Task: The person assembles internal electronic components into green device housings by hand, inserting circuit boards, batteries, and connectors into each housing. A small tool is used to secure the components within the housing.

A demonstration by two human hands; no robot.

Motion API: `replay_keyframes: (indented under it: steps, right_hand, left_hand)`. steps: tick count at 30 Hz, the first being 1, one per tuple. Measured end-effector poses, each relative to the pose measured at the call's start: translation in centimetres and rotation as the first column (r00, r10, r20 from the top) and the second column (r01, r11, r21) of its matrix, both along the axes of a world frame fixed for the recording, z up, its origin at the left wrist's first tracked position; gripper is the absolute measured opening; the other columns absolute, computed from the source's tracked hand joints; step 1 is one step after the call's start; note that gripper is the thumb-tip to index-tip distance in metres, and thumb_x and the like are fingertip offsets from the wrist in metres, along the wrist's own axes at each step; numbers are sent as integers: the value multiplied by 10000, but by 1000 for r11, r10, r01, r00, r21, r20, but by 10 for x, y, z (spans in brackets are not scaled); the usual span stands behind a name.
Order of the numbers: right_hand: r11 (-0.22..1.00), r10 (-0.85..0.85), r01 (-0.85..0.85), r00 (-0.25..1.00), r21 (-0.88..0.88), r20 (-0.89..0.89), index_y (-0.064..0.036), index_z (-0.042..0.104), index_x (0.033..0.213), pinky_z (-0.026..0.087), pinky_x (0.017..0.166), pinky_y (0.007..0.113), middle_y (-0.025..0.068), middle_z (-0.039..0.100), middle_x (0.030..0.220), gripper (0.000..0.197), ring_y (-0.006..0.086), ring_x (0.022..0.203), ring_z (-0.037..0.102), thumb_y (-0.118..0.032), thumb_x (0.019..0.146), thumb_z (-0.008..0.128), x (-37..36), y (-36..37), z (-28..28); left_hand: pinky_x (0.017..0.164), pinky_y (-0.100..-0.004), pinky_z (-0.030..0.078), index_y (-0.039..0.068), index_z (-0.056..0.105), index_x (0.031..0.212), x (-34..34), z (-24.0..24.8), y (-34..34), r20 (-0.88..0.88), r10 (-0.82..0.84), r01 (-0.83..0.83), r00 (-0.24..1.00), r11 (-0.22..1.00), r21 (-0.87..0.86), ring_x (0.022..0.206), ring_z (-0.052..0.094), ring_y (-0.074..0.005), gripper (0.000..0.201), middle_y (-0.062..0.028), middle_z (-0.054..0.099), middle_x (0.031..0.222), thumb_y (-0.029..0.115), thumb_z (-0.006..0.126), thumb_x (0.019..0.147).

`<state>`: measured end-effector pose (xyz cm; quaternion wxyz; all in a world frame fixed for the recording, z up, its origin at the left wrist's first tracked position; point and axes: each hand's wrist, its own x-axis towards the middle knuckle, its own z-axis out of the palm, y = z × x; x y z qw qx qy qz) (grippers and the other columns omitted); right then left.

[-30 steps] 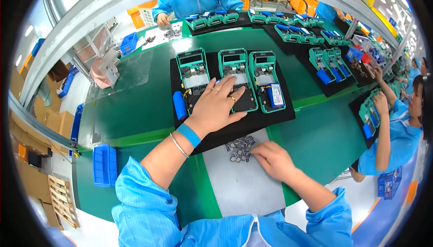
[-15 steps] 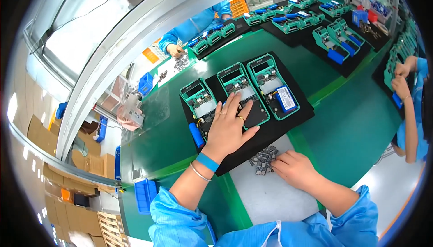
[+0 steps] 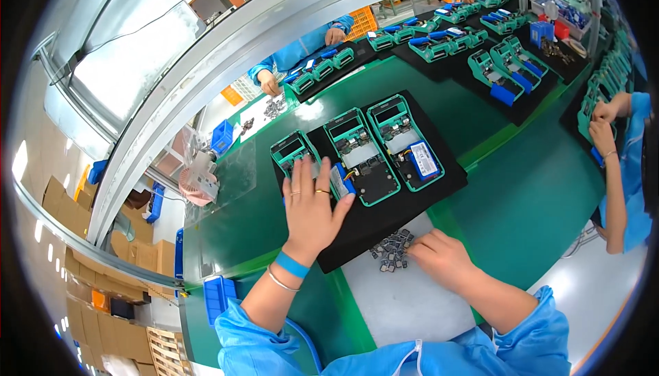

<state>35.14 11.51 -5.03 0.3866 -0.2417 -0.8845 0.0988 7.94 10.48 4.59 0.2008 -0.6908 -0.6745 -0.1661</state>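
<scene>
Three green-framed electronic housings lie in a row on a black mat (image 3: pixel 357 232). My left hand (image 3: pixel 310 215) rests with fingers spread over the lower part of the left housing (image 3: pixel 292 144), hiding much of it. Beside those fingers, a blue battery pack (image 3: pixel 341 181) sits at the left edge of the middle housing (image 3: pixel 374 173), wires attached. The right housing (image 3: pixel 392 129) has a blue battery pack with a white label (image 3: pixel 424 160) inside. My right hand (image 3: pixel 443 259) is at the right edge of a pile of small grey parts (image 3: pixel 392 249), fingertips together; anything between them is hidden.
The pile lies on a grey sheet (image 3: pixel 412 307) on the green table (image 3: pixel 508 204). A blue bin (image 3: pixel 220 297) stands at the left edge. Further mats hold more housings (image 3: pixel 508 74). Co-workers' hands (image 3: pixel 269 84) show across the table and at right (image 3: pixel 604 125). A metal frame bar (image 3: pixel 158 95) arches overhead.
My left hand has moved left, from the middle housing to the left one, uncovering the middle housing's lower board. My right hand stays by the pile. The view has shifted slightly.
</scene>
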Motion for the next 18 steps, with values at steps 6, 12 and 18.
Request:
replay_keyframes:
  steps: [6, 12, 18]
  right_hand:
    - [998, 57, -63, 984, 31, 167, -115, 662, 857, 541, 645, 327, 16, 626, 885, 179, 217, 820, 614, -76, 682, 667, 17, 4, 5]
    - [965, 187, -243, 901, 98, 391, -79, 638, 787, 545, 656, 325, 45, 618, 839, 100, 230, 825, 628, -113, 693, 642, 10, 5, 26]
    - [959, 191, -273, 814, 71, 548, -74, 643, 726, 565, 640, 334, 70, 630, 775, 64, 240, 789, 653, -120, 682, 653, 6, 1, 33]
  left_hand:
    - [1146, -566, 306, 32, 446, 1504, -20, -6, -12, -85, 19, -30, 996, 991, -129, 1389, 466, -339, 695, -184, 534, 1462, 454, 586, 970]
    - [1129, -573, 340, 19, 477, 1473, -27, -7, -24, -114, -37, 25, 993, 995, -97, 1329, 538, -351, 652, -188, 574, 1430, 364, 631, 942]
    - [1101, -528, 376, 47, 516, 1431, 8, 19, -15, 68, -211, 214, 975, 976, -36, 1336, 449, -411, 663, -217, 470, 1439, 267, 741, 848]
